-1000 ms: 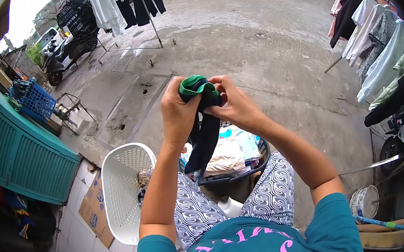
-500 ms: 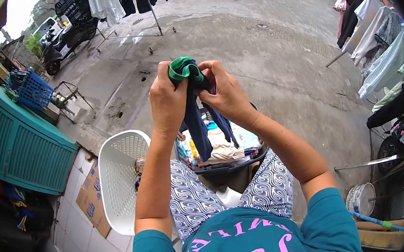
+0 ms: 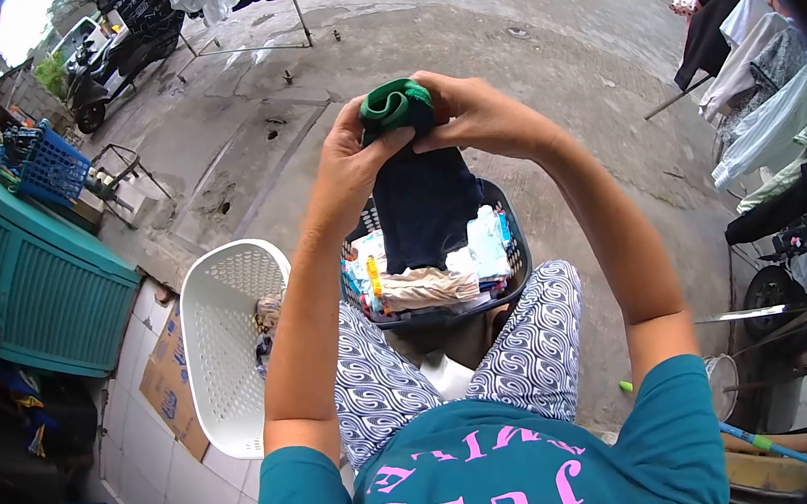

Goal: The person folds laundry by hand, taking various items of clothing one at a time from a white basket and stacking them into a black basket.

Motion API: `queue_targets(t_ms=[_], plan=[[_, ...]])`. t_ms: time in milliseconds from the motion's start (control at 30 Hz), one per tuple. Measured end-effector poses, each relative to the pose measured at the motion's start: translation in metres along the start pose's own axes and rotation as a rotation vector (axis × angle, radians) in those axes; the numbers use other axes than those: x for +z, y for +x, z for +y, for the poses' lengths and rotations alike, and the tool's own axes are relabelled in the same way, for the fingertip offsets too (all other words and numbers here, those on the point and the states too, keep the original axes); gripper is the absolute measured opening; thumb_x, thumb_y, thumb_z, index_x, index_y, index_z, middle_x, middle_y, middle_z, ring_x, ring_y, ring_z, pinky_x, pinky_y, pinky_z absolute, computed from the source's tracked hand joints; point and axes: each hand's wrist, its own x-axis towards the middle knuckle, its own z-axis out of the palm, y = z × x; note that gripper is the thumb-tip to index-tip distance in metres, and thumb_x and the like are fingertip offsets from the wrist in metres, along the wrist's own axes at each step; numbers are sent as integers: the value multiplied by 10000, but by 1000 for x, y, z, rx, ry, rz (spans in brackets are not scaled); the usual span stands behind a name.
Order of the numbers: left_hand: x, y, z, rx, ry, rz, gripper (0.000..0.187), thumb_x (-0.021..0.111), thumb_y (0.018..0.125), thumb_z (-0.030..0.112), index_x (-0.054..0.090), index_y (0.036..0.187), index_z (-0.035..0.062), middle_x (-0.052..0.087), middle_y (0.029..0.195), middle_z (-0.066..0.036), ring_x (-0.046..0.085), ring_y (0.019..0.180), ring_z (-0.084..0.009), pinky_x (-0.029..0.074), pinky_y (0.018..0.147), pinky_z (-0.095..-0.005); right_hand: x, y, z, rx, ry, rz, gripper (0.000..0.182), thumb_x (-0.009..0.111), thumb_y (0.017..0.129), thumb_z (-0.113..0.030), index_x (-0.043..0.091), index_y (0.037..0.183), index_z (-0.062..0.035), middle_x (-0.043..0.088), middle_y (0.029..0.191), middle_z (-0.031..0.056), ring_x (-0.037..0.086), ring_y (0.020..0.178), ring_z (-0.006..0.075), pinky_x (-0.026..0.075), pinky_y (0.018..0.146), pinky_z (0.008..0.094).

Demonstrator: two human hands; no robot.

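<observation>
Both hands are raised in front of the person, above the lap, and both grip one garment. The left hand (image 3: 346,173) holds the dark navy garment (image 3: 426,204) at its upper left corner; the thumb presses on the front of the cloth just below the green band (image 3: 394,107), and the remaining fingers are wrapped behind it, out of sight. The right hand (image 3: 480,120) is closed over the top right of the same band, its fingers (image 3: 440,137) curled down onto the front of the cloth and touching the left thumb tip. The green band is bunched between the two hands and rises slightly above the fingers. Below the grip, the navy cloth hangs flat and free, and its lower edge overlaps the dark basket (image 3: 513,239) in this view; contact with the contents cannot be told.

The dark basket sits ahead of the knees and holds folded, light-coloured clothes (image 3: 428,284). A white laundry basket (image 3: 224,345) stands just beside it on the person's left, tilted, with a few items at its bottom. Beside that basket lies a cardboard box (image 3: 166,387) on the tiled floor. A teal cabinet (image 3: 15,290) stands further left, with a blue crate (image 3: 36,171) near it. Garments on a line (image 3: 757,98) hang on the right.
</observation>
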Motion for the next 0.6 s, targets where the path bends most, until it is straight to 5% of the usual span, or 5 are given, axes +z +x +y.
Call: queue_targets(t_ms=[133,300,433,600], plan=[[-23,-8,-13,83,340,229,360,600,809,112,485,1148,77,520,1117,-39,488,1013,-126,388,873,-268,-8,1,22,22,-44,308,309,622,684,-122,551,961,-4,582,759,55,512,685,120,436,657,253],[-65,-38,-36,-58,234,395,330,502,869,254,485,1167,114,516,1160,-26,473,1053,-116,344,868,-268,-3,7,9,190,49,378,267,598,704,-156,541,926,-18,570,680,56,525,496,91,420,396,219],[-66,-46,-51,-98,241,401,481,386,894,452,447,1229,113,450,1263,-65,398,1171,-169,246,972,-313,28,32,20,117,248,491,289,615,714,-123,510,957,-7,589,787,71,578,598,114,492,452,236],[-82,-28,-88,-60,487,339,556,339,889,509,460,1219,78,432,1280,-109,372,1208,-227,222,1014,-371,41,44,25,49,558,579,279,599,739,-59,460,979,-29,576,807,49,594,634,115,498,461,236]])
